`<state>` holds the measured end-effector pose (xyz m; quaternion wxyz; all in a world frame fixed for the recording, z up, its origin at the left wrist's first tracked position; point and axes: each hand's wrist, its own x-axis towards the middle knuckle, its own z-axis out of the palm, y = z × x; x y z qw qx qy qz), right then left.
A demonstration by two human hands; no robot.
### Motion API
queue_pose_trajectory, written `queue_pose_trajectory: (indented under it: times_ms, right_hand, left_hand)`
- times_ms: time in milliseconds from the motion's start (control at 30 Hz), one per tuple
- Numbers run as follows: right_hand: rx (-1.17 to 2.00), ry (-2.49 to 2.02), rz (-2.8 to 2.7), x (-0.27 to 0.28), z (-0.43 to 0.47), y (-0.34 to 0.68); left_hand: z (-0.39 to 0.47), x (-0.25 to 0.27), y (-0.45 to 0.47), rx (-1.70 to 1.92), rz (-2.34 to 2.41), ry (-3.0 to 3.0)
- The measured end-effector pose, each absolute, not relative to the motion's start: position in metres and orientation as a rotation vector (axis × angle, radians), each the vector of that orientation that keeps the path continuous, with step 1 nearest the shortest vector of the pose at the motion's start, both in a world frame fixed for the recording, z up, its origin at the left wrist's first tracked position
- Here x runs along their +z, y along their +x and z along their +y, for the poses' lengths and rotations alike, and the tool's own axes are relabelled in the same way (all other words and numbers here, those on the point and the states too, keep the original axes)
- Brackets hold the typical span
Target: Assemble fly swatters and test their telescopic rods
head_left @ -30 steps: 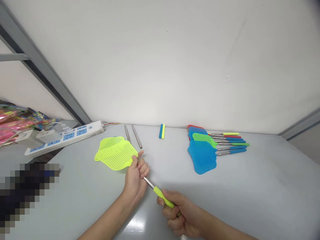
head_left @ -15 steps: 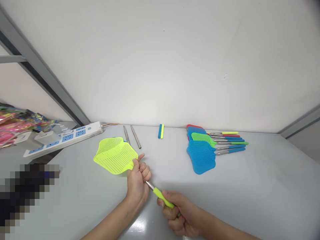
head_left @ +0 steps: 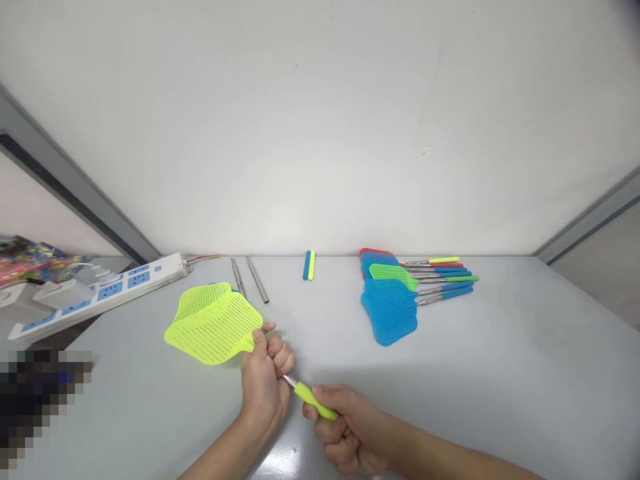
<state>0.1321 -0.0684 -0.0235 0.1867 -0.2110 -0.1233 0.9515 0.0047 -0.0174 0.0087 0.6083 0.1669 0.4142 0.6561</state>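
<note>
A yellow-green fly swatter (head_left: 215,327) is held slantwise between both hands over the near part of the table. My left hand (head_left: 267,367) is closed round its neck, just below the perforated head, and hides part of the metal rod. Lower right, my right hand (head_left: 345,427) wraps round the yellow-green grip. A short length of bare rod shows between the hands. Behind the swatter head lie two metal rods (head_left: 257,280), and a bit of something blue peeks out there. A blue grip (head_left: 307,265) and a yellow grip (head_left: 311,265) lie side by side near the wall.
Several fly swatters (head_left: 393,313) in blue, green and red lie overlapped at the right, handles pointing right. A white power strip (head_left: 165,268) with plugs runs along the left edge. Colourful packaging (head_left: 30,260) sits beyond it. A pale wall (head_left: 320,133) closes off the table's back.
The whole view has shifted, so things on the table sit further left. Both hands keep the same hold on the swatter, with no clear movement along it.
</note>
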Motion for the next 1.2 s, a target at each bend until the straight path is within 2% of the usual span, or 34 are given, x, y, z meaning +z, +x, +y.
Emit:
queue_pose_trajectory:
  times_ms: [1200]
  right_hand:
    - [2.613,-0.481,-0.544,-0.021,-0.069,0.136]
  left_hand:
    - [-0.037,0.021,0.024,1.598,0.963,0.497]
